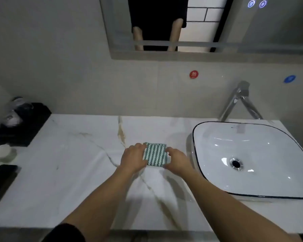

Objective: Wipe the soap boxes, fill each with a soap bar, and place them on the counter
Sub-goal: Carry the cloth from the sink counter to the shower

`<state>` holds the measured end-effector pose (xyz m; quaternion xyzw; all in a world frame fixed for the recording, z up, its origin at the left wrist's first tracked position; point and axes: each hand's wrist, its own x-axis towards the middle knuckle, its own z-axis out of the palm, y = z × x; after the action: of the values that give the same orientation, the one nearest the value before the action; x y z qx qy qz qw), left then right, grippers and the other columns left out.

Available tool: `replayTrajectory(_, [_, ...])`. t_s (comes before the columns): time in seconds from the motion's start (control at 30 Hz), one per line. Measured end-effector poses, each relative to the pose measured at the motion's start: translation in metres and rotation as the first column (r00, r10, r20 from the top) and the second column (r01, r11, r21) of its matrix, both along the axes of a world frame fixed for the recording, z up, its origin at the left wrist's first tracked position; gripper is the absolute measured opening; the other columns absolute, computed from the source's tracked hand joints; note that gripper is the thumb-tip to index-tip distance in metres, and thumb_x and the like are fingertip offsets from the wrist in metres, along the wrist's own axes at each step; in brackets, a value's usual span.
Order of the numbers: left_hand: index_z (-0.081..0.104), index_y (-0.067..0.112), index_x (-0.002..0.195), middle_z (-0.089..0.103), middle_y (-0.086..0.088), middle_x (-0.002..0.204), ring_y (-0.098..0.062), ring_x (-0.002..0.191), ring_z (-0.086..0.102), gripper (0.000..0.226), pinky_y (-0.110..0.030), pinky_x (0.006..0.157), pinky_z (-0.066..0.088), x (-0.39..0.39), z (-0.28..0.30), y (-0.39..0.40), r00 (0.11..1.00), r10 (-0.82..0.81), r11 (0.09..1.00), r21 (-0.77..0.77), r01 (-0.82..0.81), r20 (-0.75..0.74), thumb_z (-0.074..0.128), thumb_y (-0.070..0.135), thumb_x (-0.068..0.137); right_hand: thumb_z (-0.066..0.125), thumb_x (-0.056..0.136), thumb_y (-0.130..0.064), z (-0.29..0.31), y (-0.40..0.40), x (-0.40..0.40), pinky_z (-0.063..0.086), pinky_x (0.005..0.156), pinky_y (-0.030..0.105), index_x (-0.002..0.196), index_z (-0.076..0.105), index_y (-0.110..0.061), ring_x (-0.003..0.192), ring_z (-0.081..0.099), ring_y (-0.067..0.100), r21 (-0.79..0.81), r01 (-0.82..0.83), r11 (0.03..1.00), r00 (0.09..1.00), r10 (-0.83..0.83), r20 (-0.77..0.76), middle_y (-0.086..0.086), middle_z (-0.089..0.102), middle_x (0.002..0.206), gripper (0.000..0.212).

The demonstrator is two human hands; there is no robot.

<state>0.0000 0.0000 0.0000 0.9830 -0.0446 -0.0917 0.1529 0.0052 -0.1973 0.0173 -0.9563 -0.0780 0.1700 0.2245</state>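
Lying flat on the marble counter (63, 172), a folded green-and-white striped cloth (155, 154) is sitting between both hands. The left hand (133, 159) is resting on its left edge, fingers gently bent over the cloth; the right hand (177, 161) is touching its right edge, thumb at the near corner. Neither seems to be clamping it, though blur is hiding the fingertips. Just right of the hands, a white basin (199, 135) is standing under a chrome tap (240, 100). Well left of them, a pale soap bar (0, 151), possibly in a box, is lying beside a black tray (24, 130).
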Motion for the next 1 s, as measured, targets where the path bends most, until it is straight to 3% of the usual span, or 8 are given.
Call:
replayTrajectory(0.3, [0.058, 0.021, 0.116, 0.056, -0.002, 0.120, -0.024, 0.111, 0.052, 0.042, -0.035, 0.098, 0.038, 0.044, -0.061, 0.017, 0.964, -0.266, 0.962, 0.062, 0.266, -0.012, 0.065, 0.032, 0.076, 0.071, 0.084, -0.032, -0.051, 0.034, 0.035, 0.047, 0.093, 0.037, 0.135, 0.054, -0.017, 0.115, 0.055, 0.035, -0.169, -0.004, 0.986, 0.997, -0.010, -0.081, 0.014, 0.060, 0.126, 0.056])
replayTrajectory(0.57, [0.069, 0.015, 0.106, 0.065, -0.004, 0.104, -0.026, 0.103, 0.057, 0.031, -0.037, 0.097, 0.039, 0.060, -0.079, 0.024, 0.856, -0.514, 0.853, 0.140, 0.502, 0.061, 0.058, 0.028, 0.080, 0.066, 0.084, -0.031, -0.079, 0.049, 0.037, 0.044, 0.095, 0.035, 0.131, 0.059, -0.022, 0.114, 0.050, 0.031, -0.226, 0.009, 0.974, 0.997, -0.026, -0.070, 0.010, 0.053, 0.128, 0.048])
replayTrajectory(0.8, [0.064, 0.016, 0.088, 0.068, -0.004, 0.089, -0.026, 0.090, 0.061, 0.009, -0.038, 0.090, 0.041, 0.079, -0.060, 0.020, 0.874, -0.466, 0.882, -0.003, 0.471, 0.137, 0.059, 0.022, 0.086, 0.076, 0.079, -0.041, -0.075, 0.048, 0.037, 0.040, 0.090, 0.035, 0.120, 0.062, -0.021, 0.112, 0.051, 0.027, -0.215, 0.090, 0.972, 0.995, -0.097, -0.024, 0.006, 0.056, 0.120, 0.048])
replayTrajectory(0.93, [0.065, 0.012, 0.092, 0.067, -0.007, 0.083, -0.029, 0.080, 0.060, 0.013, -0.042, 0.082, 0.043, 0.094, -0.032, 0.014, 0.879, -0.451, 0.883, -0.065, 0.464, 0.154, 0.060, 0.024, 0.088, 0.068, 0.087, -0.032, -0.063, 0.041, 0.041, 0.035, 0.076, 0.034, 0.106, 0.064, -0.014, 0.101, 0.055, 0.029, -0.187, 0.180, 0.966, 0.983, -0.173, 0.054, 0.008, 0.062, 0.105, 0.026])
replayTrajectory(1.0, [0.066, 0.013, 0.094, 0.068, -0.005, 0.082, -0.027, 0.076, 0.060, 0.013, -0.037, 0.075, 0.043, 0.098, -0.017, 0.010, 0.892, -0.419, 0.883, -0.151, 0.444, 0.172, 0.060, 0.024, 0.089, 0.060, 0.092, -0.023, -0.050, 0.035, 0.044, 0.032, 0.068, 0.033, 0.097, 0.064, -0.010, 0.094, 0.057, 0.031, -0.132, 0.218, 0.967, 0.974, -0.208, 0.090, 0.009, 0.063, 0.096, 0.015])
